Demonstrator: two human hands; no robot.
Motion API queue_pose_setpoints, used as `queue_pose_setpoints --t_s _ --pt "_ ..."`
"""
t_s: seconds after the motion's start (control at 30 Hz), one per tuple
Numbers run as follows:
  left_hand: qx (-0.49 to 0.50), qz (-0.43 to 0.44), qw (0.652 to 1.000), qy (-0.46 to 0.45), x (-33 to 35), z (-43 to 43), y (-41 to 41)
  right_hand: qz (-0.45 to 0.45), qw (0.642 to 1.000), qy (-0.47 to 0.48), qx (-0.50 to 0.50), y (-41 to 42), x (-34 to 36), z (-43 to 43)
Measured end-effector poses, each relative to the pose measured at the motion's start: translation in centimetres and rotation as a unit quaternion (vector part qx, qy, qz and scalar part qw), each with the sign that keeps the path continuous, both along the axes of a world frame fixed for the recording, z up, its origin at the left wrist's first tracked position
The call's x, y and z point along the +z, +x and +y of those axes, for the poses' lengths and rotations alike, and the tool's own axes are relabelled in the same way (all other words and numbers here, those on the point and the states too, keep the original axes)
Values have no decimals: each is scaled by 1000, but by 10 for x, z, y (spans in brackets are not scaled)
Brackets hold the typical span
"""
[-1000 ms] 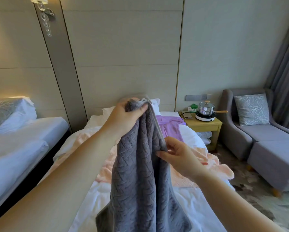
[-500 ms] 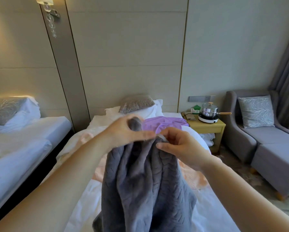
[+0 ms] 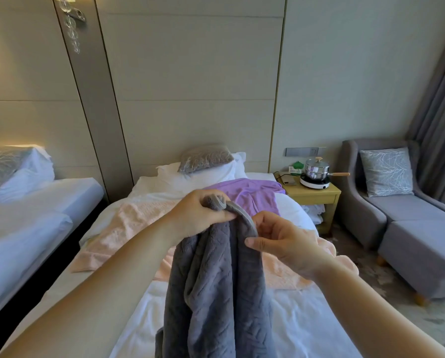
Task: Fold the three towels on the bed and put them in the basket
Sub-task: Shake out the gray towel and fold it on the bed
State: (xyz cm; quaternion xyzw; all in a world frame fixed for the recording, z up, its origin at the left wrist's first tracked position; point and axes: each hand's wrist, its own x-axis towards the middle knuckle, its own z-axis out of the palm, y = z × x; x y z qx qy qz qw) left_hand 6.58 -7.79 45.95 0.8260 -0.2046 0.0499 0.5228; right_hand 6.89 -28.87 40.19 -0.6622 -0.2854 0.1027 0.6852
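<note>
A grey textured towel (image 3: pixel 216 288) hangs in front of me over the white bed (image 3: pixel 293 324). My left hand (image 3: pixel 200 213) grips its top corner, fingers curled over the hem. My right hand (image 3: pixel 278 241) pinches the hem just to the right, close beside the left hand. A pink towel (image 3: pixel 128 228) lies spread across the middle of the bed, partly hidden by the grey towel. A purple towel (image 3: pixel 252 192) lies crumpled near the pillows. No basket is in view.
A second bed (image 3: pixel 35 218) stands to the left across a dark gap. To the right is a yellow nightstand (image 3: pixel 314 197) carrying a steel pot (image 3: pixel 316 169) on a hotplate. A grey armchair (image 3: pixel 397 208) with a footstool (image 3: pixel 422 251) sits further right.
My left hand has come down from head height to chest height with the grey towel. My right hand slid up the hem until it sits next to the left.
</note>
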Motion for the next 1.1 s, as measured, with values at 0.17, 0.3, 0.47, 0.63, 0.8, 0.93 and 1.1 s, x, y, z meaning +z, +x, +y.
queue_pose_setpoints --t_s 0.17,0.3,0.47,0.63,0.8,0.93,1.1 --pt "104 -48 989 -98 20 9 8 7 995 -98 2 -3 -15 0" --pt "178 -61 969 -158 28 25 15 -17 979 -202 -17 -3 -18 -2" --pt "295 -23 926 -235 18 48 18 -37 957 -283 -53 5 -28 -16" --pt "354 30 904 -238 -19 70 22 -49 934 -336 -115 3 -44 -28" --pt "376 73 899 -213 -79 88 18 -22 880 -459 -117 -2 -80 -37" --pt "365 151 912 -113 -148 109 4 20 865 -485 -130 -14 -133 -35" --pt "333 291 897 -3 -248 135 -27 78 858 -485 -150 -35 -207 -13"
